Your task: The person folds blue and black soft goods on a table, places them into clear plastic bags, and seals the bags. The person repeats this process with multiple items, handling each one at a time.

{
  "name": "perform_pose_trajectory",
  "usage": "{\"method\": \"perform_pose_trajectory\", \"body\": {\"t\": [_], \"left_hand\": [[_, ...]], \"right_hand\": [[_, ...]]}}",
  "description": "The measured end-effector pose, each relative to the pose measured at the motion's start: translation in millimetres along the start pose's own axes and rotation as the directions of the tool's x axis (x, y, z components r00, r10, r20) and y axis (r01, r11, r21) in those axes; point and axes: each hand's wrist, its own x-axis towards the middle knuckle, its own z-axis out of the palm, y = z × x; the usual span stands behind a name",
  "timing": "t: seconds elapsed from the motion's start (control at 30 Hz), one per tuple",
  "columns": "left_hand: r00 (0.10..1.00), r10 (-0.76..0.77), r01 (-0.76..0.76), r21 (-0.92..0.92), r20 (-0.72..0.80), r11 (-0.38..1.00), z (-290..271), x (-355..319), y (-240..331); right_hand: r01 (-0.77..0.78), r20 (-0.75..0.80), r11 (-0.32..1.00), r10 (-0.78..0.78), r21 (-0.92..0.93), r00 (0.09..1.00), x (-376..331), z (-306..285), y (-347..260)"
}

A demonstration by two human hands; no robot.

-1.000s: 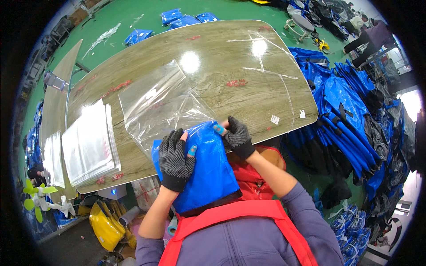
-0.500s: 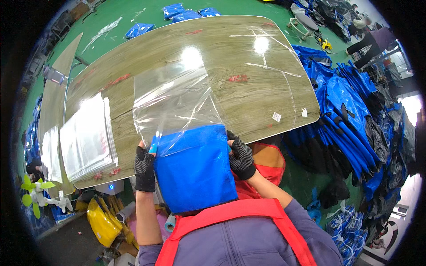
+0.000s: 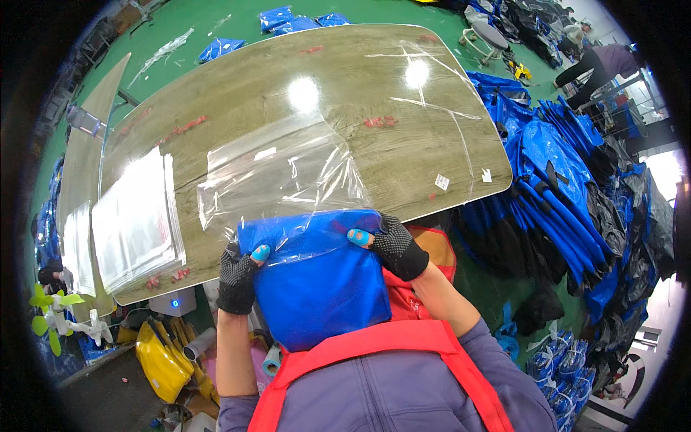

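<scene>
A folded blue bag (image 3: 320,288) rests against my front at the near edge of the table. A clear plastic bag (image 3: 288,169) covers its far end and spreads, wrinkled, over the tabletop. My left hand (image 3: 239,279), in a black dotted fingerless glove, grips the left edge, its blue-covered thumb on top. On the right edge my right hand (image 3: 398,246), gloved alike, also has its thumb on top and its fingers hidden underneath. Whether the lower part of the blue bag is inside the plastic, I cannot tell.
Stacked clear plastic bags (image 3: 137,223) lie at the table's left. The wood-patterned table (image 3: 425,137) has red marks and tape strips. Many blue bags (image 3: 554,173) are heaped at the right. Yellow pieces (image 3: 162,360) sit below left, near a small green fan (image 3: 52,317). Someone bends over at far right.
Both thumbs have come onto the top of the blue bag, and my right hand has moved slightly inward over its corner. The clear plastic is more crumpled and bunched toward me.
</scene>
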Motion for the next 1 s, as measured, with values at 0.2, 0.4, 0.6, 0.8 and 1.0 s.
{"method": "perform_pose_trajectory", "body": {"t": [0.2, 0.4, 0.6, 0.8, 1.0], "left_hand": [[0.999, -0.031, 0.032, -0.050, 0.010, 0.998, 3.7, 4.3, -11.1], [0.986, -0.109, 0.094, 0.120, 0.123, 0.988, 2.7, -21.8, -24.1], [0.981, -0.039, 0.011, 0.149, 0.189, 0.989, 10.7, -48.7, -35.0], [0.999, -0.051, 0.043, 0.449, 0.006, 0.893, 28.5, -52.4, -68.0], [0.944, 0.309, -0.151, 0.685, -0.113, 0.713, 16.3, -34.0, -24.6]], "right_hand": [[0.039, -0.176, 0.914, -0.119, -0.403, 0.977, 8.5, -9.9, 26.9], [0.185, -0.313, 0.889, -0.333, -0.420, 0.889, -4.7, -10.2, 52.9], [0.136, -0.305, 0.924, -0.253, -0.358, 0.918, -23.0, -6.5, 32.4], [-0.275, -0.413, 0.659, -0.059, -0.700, 0.909, -15.8, -46.9, 45.1], [0.178, -0.298, 0.606, -0.599, -0.775, 0.743, -10.9, -56.3, 47.5]]}}
